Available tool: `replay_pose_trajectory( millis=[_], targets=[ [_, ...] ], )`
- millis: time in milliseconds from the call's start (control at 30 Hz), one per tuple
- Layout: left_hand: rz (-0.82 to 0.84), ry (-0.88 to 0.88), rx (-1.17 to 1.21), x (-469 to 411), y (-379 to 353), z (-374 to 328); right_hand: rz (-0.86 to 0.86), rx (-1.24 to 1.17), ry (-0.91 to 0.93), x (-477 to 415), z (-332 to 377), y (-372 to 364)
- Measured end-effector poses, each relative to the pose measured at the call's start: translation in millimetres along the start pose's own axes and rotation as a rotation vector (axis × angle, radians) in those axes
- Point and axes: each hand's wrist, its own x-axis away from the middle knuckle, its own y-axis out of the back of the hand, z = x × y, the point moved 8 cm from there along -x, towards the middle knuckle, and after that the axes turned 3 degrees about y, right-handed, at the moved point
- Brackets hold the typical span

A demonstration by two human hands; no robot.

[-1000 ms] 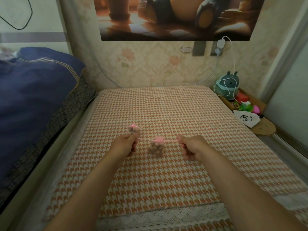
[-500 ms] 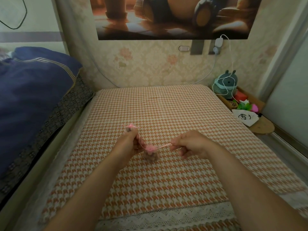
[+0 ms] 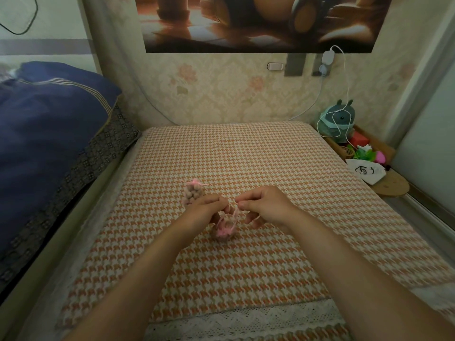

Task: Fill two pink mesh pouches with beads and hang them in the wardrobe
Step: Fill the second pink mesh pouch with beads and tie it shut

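Clearly, I was at the tying step: both pouches already held beads, and the hanging in the wardrobe was not yet begun. My left hand (image 3: 204, 208) and my right hand (image 3: 264, 207) were close together, each pinching an end of the pink drawstring (image 3: 235, 210) between thumb and fingertips, the other fingers curled in. The second pouch (image 3: 224, 228) lay on the houndstooth cover (image 3: 246, 156) just under and between the 2 pinches, with the string running up from its gathered neck. The first pouch (image 3: 193, 194), its neck gathered shut, stood just beyond my left knuckles; I could not tell whether it touched them.

I judged that the next move called for pulling the 2 ends apart to tighten the neck, gently, because the mesh looked thin and the beads could spill out.

For writing, I could read nothing. The white bag (image 3: 365, 170), well to the right of my grip, showed only a drawn face, no letters.
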Motion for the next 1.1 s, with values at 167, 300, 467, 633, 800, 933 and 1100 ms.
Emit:
replay_pose_trajectory(
  millis=[167, 300, 467, 633, 800, 933, 1100],
  targets=[
    [0.064, 0.024, -0.054, 0.2, -2.2, 0.2, -0.141, -0.013, 0.038, -6.4, 6.8, -0.3],
    [0.081, 0.008, -0.038, 0.9, -5.4, -1.6, -0.168, -0.038, 0.017, -7.5, 7.2, -9.6],
    [-0.025, 0.070, 0.068, -4.7, 2.8, 7.1, -0.158, -0.002, -0.002, -10.9, 6.6, -12.5],
    [-0.055, 0.130, 0.137, -7.6, 7.1, 12.5, -0.009, 0.279, 0.123, -8.5, 18.2, -17.5],
    [-0.019, 0.118, 0.081, -8.4, 10.1, 11.2, -0.007, 0.272, 0.107, -7.3, 8.9, -25.0],
    [-0.036, 0.110, 0.035, -6.5, 12.1, 10.6, -0.046, 0.216, 0.063, -8.2, 6.0, -27.5],
    [-0.050, 0.112, -0.021, -5.9, 13.6, 8.5, 0.013, 0.092, 0.008, -7.4, 3.2, -36.7]
  ],
)
